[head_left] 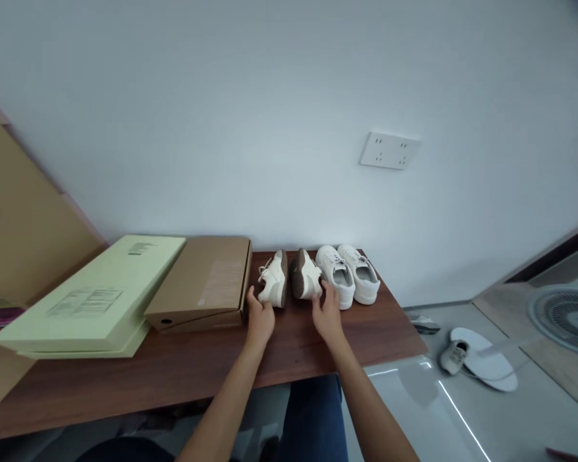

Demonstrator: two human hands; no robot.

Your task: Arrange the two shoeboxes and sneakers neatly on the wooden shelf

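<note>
Two cream sneakers with brown soles are tipped on their sides, soles facing each other across a small gap. My left hand (261, 316) is closed at the heel end of the left cream sneaker (272, 282), close beside the brown shoebox (207, 273). At the heel of the right cream sneaker (309, 276), my right hand (327, 311) has its fingers curled around the outer side. Some fingertips are hidden behind the shoes. Just to the right stands a pair of white sneakers (341, 295), upright and side by side, toes toward the wall.
Left of the brown box lies a pale green shoebox (91, 289) on the wooden bench (183, 366). A white wall with a socket plate (390, 151) rises behind. On the floor at right are a standing fan (573, 321) and a loose shoe (453, 357).
</note>
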